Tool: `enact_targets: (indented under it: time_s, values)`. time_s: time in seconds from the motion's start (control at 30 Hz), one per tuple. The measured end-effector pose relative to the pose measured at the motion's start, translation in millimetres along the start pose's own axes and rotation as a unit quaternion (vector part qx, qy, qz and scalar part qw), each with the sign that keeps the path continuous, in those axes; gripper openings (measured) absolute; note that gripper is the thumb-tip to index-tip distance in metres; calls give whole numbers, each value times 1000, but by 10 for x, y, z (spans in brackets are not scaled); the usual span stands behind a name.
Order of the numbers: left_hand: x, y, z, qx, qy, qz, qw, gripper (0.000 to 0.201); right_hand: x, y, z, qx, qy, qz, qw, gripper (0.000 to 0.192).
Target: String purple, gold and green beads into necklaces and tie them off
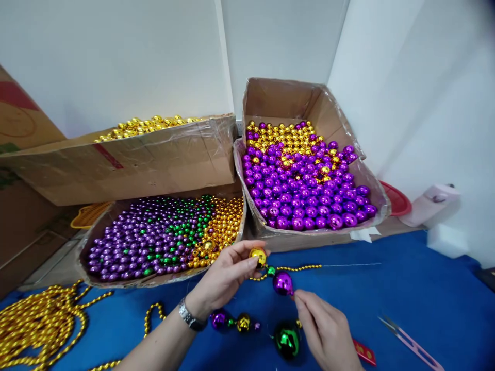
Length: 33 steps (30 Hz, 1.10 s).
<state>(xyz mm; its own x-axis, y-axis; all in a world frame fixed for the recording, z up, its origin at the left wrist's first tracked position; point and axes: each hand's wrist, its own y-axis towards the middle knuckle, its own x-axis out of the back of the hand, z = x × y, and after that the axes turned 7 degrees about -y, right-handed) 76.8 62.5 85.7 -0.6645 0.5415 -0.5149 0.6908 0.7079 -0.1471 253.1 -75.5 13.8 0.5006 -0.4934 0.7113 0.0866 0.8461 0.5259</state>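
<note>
My left hand (224,281), with a wristwatch on it, pinches a shiny gold ball (258,256) between thumb and fingers. My right hand (323,327) holds the thread just under a large purple ball (283,283). A small green bead (271,270) and a thin string of tiny gold beads (301,267) run between them, with bare thread trailing right. Lower on the same strand hang a purple ball (218,319), a gold ball (243,323) and a big green ball (287,339) over the blue cloth (406,288).
A cardboard box of purple, green and gold beads (162,237) sits ahead left, a box of gold balls (127,154) stacked over it, a box of purple and gold balls (309,180) ahead right. Gold bead strings (34,319) pile at left. Thread snips (410,344) lie right.
</note>
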Motion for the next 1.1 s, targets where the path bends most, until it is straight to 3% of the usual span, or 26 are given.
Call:
enact_targets:
  time_s: [0.17, 0.47, 0.6, 0.83, 1.0, 1.1]
  values:
    - [3, -22, 53, 11, -37, -11, 999, 29, -10, -9, 60, -26, 47, 15, 998, 20]
    - [-21, -30, 55, -27, -13, -16, 999, 34, 108, 14, 129, -60, 38, 35, 997, 20]
    - [-34, -23, 41, -21, -26, -20, 999, 26, 125, 24, 137, -68, 36, 45, 996, 19]
    - [-51, -106, 95, -63, 36, -36, 997, 34, 26, -23, 125, -62, 6, 40, 997, 22]
    - [-51, -145, 150, -60, 45, -33, 997, 37, -2, -46, 129, -121, 41, 96, 987, 22]
    - [-51, -163, 186, -54, 48, -37, 997, 37, -14, -77, 89, -112, 64, 106, 986, 23]
